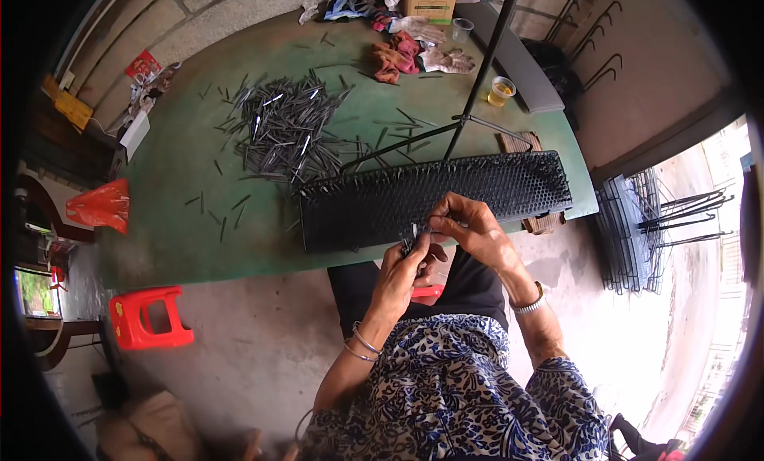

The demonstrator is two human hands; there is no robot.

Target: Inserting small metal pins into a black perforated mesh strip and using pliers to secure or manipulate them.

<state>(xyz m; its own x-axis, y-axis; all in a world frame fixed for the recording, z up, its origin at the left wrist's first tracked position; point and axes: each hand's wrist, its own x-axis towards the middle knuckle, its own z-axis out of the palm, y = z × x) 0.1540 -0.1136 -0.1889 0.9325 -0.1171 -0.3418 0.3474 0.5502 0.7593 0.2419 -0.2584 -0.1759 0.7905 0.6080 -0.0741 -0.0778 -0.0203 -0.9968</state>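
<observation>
My left hand (402,276) is closed around a small bunch of thin dark strips (411,243), just in front of the table's near edge. Close beside it, my right hand (471,226) pinches with thumb and forefinger at something small and thin, too fine to make out. Behind both hands lies a long black perforated rack (374,202), its top covered with rows of small holes; strips stand up along parts of its rim. A big heap of loose dark strips (286,123) lies on the green table (175,238), left of and beyond the rack.
A black metal stand (455,127) rises behind the rack. Cloth gloves (446,59), a plastic cup of yellow liquid (501,91) and a cardboard box (431,1) are at the back. A red stool (151,318) stands at left, a red plastic bag (99,206) by the table's left edge.
</observation>
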